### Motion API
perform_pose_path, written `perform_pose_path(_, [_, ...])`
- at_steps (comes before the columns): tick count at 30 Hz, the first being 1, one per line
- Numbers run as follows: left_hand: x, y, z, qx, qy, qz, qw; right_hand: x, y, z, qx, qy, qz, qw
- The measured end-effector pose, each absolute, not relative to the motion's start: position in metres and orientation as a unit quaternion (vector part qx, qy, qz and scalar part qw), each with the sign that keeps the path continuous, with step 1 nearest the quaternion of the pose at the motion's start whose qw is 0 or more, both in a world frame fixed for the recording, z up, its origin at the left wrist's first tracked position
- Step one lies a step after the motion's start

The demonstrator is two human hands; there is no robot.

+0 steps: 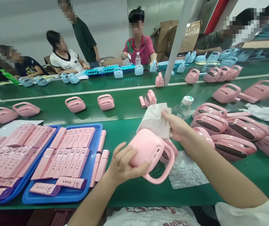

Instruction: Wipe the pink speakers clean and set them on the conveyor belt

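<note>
My left hand [125, 164] is closed around a pink plastic device with a loop handle [146, 147], which is tilted with its handle toward the lower right. A small slot and ports show on its side. Just above it, my right hand [179, 127] pinches a white wiping cloth [154, 117], whose lower edge meets or overlaps the top of the device; I cannot tell whether they touch. Partly hidden behind the held device is another pink device [172, 149] with a dark front panel. A silvery wrapping sheet [187, 172] lies on the green bench below my right forearm.
Blue trays [99, 131] of pink remote-like bars stand at left. Several pink handled devices [235, 146] are piled at right, near a clear bottle [183, 108]. More devices sit on the green conveyor [125, 117]. Co-workers [140, 47] sit across it, beside a slanted post [177, 44].
</note>
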State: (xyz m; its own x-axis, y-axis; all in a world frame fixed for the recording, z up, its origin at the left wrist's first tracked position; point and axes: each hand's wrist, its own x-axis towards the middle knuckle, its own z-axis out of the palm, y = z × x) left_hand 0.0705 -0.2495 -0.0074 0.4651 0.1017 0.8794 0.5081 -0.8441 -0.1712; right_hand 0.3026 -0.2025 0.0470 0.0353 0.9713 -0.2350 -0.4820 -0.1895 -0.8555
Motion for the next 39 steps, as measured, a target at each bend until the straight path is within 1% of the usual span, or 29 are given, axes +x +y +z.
perform_pose_path(2, [0.068,-0.247,-0.012,-0.825,-0.197,-0.499,0.18,0.308,-0.213,0.05,-0.401,-0.198,0.63,0.634])
perform_pose_path(3, [0.069,-0.246,-0.015,-0.821,-0.207,-0.515,0.131,0.308,-0.218,0.049,-0.383,-0.18,0.622,0.658])
perform_pose_path(5, [0.076,-0.246,-0.02,-0.78,-0.25,-0.573,-0.029,0.304,-0.23,0.043,-0.359,-0.181,0.598,0.693])
perform_pose_path(7, [0.088,-0.247,-0.02,-0.68,-0.3,-0.622,-0.246,0.292,-0.24,0.029,-0.38,-0.206,0.562,0.705])
perform_pose_path(9, [0.101,-0.248,-0.015,-0.541,-0.333,-0.62,-0.46,0.278,-0.247,0.013,-0.438,-0.271,0.485,0.707])
perform_pose_path(10, [0.106,-0.247,-0.011,-0.473,-0.337,-0.604,-0.546,0.272,-0.25,0.007,-0.466,-0.308,0.445,0.7])
perform_pose_path(11, [0.111,-0.246,-0.005,-0.411,-0.34,-0.582,-0.614,0.268,-0.251,0.002,-0.487,-0.355,0.409,0.685])
perform_pose_path(13, [0.117,-0.241,0.006,-0.319,-0.345,-0.543,-0.696,0.265,-0.25,-0.002,-0.5,-0.479,0.34,0.636])
perform_pose_path(15, [0.122,-0.235,0.015,-0.275,-0.349,-0.504,-0.74,0.264,-0.246,0.0,-0.471,-0.605,0.24,0.596])
perform_pose_path(17, [0.127,-0.232,0.02,-0.282,-0.357,-0.476,-0.752,0.262,-0.243,0.003,-0.43,-0.694,0.08,0.572])
perform_pose_path(19, [0.134,-0.235,0.017,-0.335,-0.373,-0.482,-0.719,0.255,-0.243,0.004,-0.404,-0.737,-0.056,0.539])
perform_pose_path(20, [0.138,-0.24,0.012,-0.367,-0.385,-0.495,-0.687,0.251,-0.245,0.003,-0.392,-0.759,-0.105,0.51])
perform_pose_path(22, [0.142,-0.254,-0.001,-0.427,-0.43,-0.526,-0.597,0.244,-0.252,0.001,-0.355,-0.811,-0.156,0.439])
perform_pose_path(24, [0.14,-0.268,-0.013,-0.468,-0.468,-0.535,-0.525,0.243,-0.259,-0.002,-0.312,-0.848,-0.171,0.393])
perform_pose_path(25, [0.137,-0.271,-0.016,-0.485,-0.464,-0.524,-0.524,0.245,-0.262,-0.003,-0.297,-0.857,-0.176,0.381])
perform_pose_path(27, [0.131,-0.268,-0.014,-0.48,-0.412,-0.485,-0.604,0.252,-0.265,-0.004,-0.3,-0.854,-0.187,0.382])
perform_pose_path(30, [0.129,-0.248,0.002,-0.398,-0.329,-0.443,-0.733,0.264,-0.259,-0.005,-0.359,-0.809,-0.181,0.43])
perform_pose_path(32, [0.133,-0.235,0.012,-0.321,-0.296,-0.441,-0.784,0.267,-0.254,-0.006,-0.398,-0.774,-0.158,0.467])
perform_pose_path(34, [0.135,-0.229,0.015,-0.245,-0.282,-0.439,-0.817,0.268,-0.252,-0.006,-0.41,-0.761,-0.137,0.484])
perform_pose_path(37, [0.13,-0.219,0.011,-0.199,-0.33,-0.457,-0.801,0.275,-0.26,-0.005,-0.376,-0.799,-0.085,0.462])
perform_pose_path(39, [0.124,-0.202,0.005,-0.208,-0.382,-0.493,-0.754,0.287,-0.272,-0.004,-0.418,-0.792,-0.027,0.444])
